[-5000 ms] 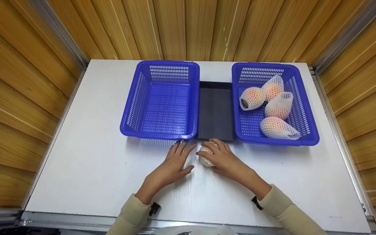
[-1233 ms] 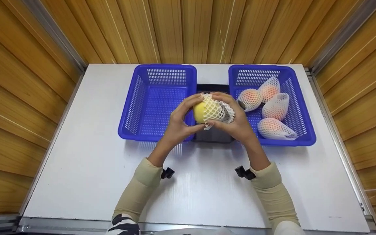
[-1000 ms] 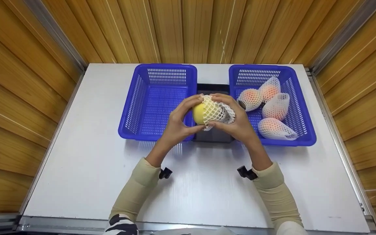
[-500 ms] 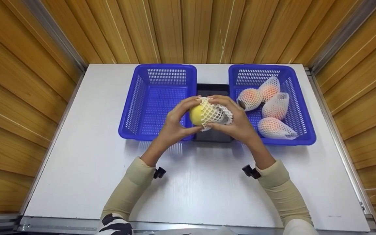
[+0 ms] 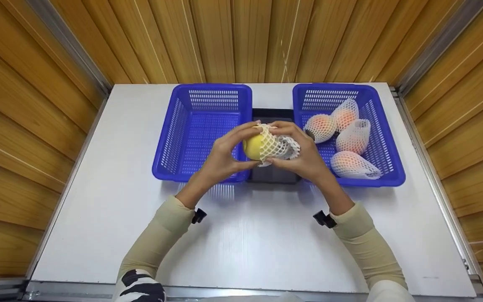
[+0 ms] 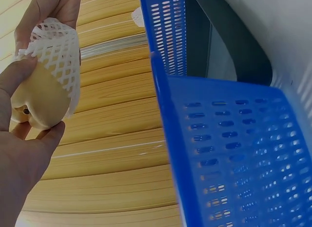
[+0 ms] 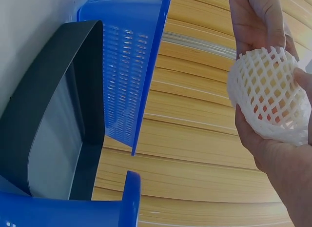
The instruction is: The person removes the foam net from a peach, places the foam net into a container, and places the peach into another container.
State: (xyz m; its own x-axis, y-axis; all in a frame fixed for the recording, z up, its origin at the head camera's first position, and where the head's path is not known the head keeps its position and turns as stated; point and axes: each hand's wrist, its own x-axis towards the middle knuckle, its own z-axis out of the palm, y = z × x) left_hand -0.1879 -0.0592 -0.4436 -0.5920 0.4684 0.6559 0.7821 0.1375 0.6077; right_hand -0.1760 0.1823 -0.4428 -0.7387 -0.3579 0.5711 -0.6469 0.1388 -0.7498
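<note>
A yellow apple (image 5: pixel 252 147) is held up over the black tray, partly out of a white foam net (image 5: pixel 271 146). My left hand (image 5: pixel 224 154) grips the bare end, where the left wrist view shows a dimple with a dark centre. My right hand (image 5: pixel 301 153) holds the netted end, fingers above and thumb below. In the right wrist view the net (image 7: pixel 267 92) covers the near side of the fruit, and some red skin shows through. The loose end of the net bunches up against my right palm.
A blue basket (image 5: pixel 164 138) with a bare floor stands left of the black tray (image 5: pixel 273 174). To the right, another blue basket (image 5: pixel 386 130) holds several netted fruits (image 5: pixel 352 136). Wood-pattern walls (image 5: pixel 254 42) enclose the white table (image 5: pixel 241 243) at the back and sides.
Five seconds ago my hands were low at the table, the right one on the netted apple. They have since raised it; its yellow end now shows. Lately hands and apple have shifted slightly left.
</note>
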